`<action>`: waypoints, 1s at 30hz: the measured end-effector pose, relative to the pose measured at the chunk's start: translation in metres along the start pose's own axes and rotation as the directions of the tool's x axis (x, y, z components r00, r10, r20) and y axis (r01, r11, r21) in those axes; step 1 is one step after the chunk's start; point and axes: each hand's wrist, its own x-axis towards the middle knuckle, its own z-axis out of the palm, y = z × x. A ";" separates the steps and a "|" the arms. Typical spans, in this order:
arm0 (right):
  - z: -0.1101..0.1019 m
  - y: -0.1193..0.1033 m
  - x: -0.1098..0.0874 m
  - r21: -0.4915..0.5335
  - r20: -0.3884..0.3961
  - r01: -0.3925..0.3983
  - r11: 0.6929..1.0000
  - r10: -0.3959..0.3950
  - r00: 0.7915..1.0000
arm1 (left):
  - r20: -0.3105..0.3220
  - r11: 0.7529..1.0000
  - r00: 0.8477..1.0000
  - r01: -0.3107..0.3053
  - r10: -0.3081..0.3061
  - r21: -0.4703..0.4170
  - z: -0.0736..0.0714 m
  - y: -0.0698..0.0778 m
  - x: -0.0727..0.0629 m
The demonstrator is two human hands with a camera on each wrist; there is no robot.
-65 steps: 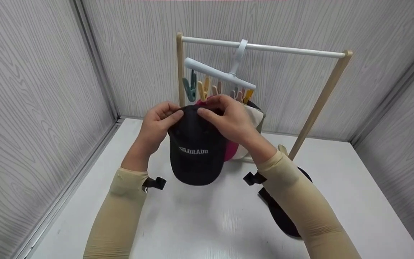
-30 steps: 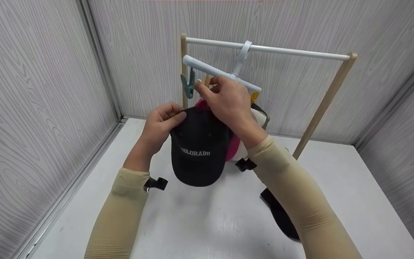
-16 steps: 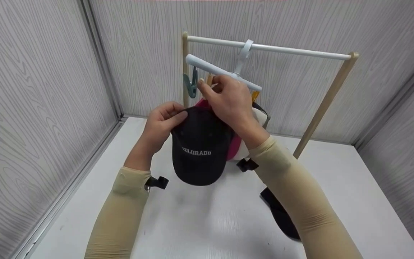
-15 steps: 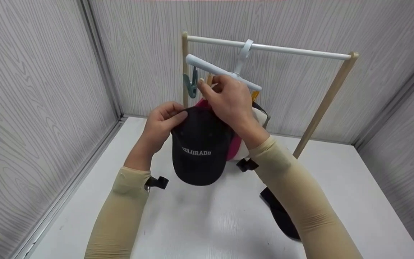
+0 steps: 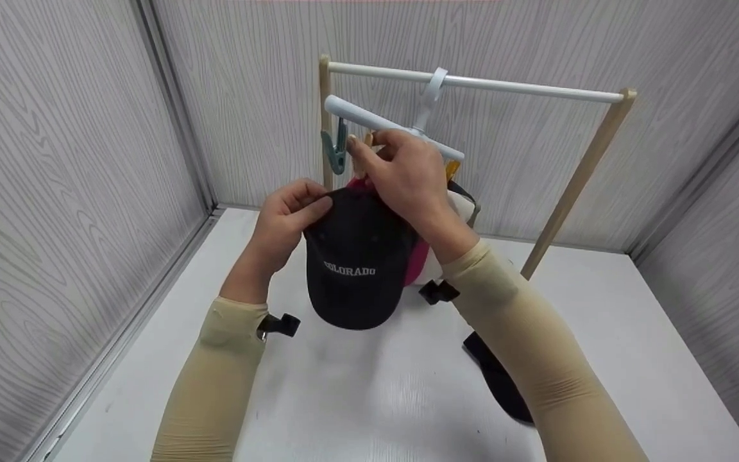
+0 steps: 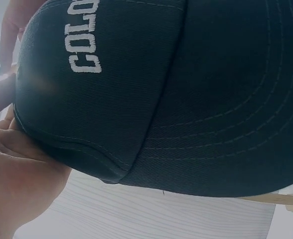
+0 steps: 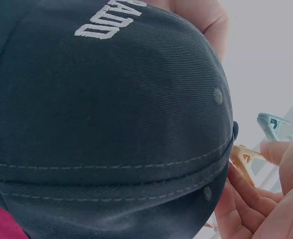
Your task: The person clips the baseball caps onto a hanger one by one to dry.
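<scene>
In the head view a black baseball cap [image 5: 351,298] lettered COLORADO hangs brim down in front of the rack. My left hand [image 5: 280,221] pinches its crown between thumb and fingers at the upper left edge. Above the crown, my right hand [image 5: 411,176] grips a yellow clothespin [image 7: 242,159], thumb on one side and fingers on the other. That clothespin is under a pale blue hanger [image 5: 360,114]. Just left of it dangles a teal clothespin [image 5: 336,154]. The right wrist view shows the cap's rounded crown close to the yellow clothespin; the clothespin's lower end is partly hidden.
The hanger hooks over the white bar [image 5: 523,86] of a rack with wooden posts [image 5: 581,179]. A pink cap [image 5: 417,262] and a cream cap [image 5: 432,269] hang behind. Another black cap [image 5: 504,385] lies on the white table [image 5: 356,398], partly under the right forearm.
My right hand has left the black cap's crown and moved up to the yellow clothespin. My left hand has kept its hold on the cap, which has barely moved.
</scene>
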 end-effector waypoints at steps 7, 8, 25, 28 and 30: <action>-0.003 0.002 -0.001 0.026 -0.007 -0.011 1.000 0.012 1.000 | 0.004 1.000 1.000 -0.005 0.005 0.001 0.001 0.002 -0.001; -0.003 0.002 -0.001 0.030 -0.010 -0.010 1.000 0.011 1.000 | 0.004 1.000 1.000 -0.007 0.007 0.001 0.001 0.002 0.000; -0.008 0.008 -0.003 0.205 -0.035 0.031 0.978 -0.024 0.999 | 0.012 0.992 0.997 -0.077 0.079 -0.101 0.005 -0.005 0.005; -0.009 0.008 -0.003 0.242 -0.023 0.011 0.970 -0.005 1.000 | 0.009 0.988 0.997 -0.080 0.082 -0.133 0.007 -0.006 0.007; -0.010 0.008 -0.002 0.261 -0.018 -0.001 0.965 0.006 1.000 | 0.006 0.986 0.997 -0.077 0.079 -0.149 0.008 -0.006 0.007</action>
